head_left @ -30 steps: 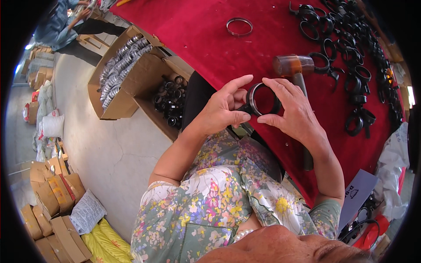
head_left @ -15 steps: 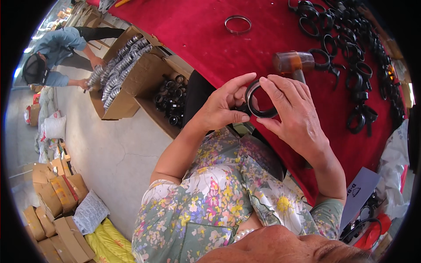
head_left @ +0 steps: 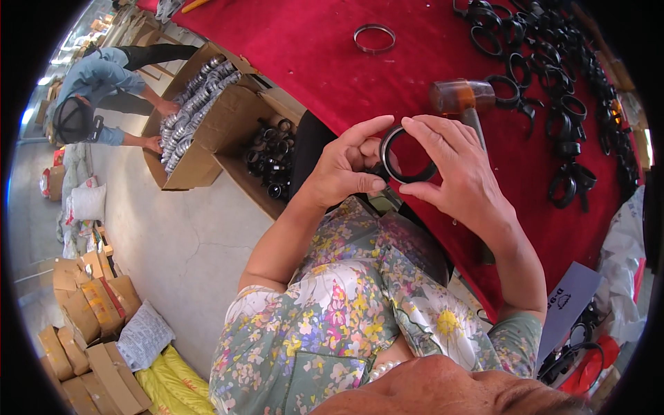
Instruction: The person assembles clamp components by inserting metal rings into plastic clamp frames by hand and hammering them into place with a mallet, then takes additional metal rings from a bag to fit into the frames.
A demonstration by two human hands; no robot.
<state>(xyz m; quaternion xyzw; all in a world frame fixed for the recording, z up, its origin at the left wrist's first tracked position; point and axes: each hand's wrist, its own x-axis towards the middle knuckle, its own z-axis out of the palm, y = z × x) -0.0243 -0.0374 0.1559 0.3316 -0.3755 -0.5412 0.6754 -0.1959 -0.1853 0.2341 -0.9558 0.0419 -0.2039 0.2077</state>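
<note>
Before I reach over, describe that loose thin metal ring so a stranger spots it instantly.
On the red tablecloth, find the amber-headed mallet. Up and left of it in the view lies the thin metal ring, by itself. Its slim silvery band sets it apart from the thicker black rings at right.

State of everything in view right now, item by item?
Black ring: held by left hand and right hand
Thin metal ring: lying on red cloth
Mallet: lying on cloth
Left carton: open, filled with silver parts
Right carton: open, holding black parts
Other black rings: strewn
</note>
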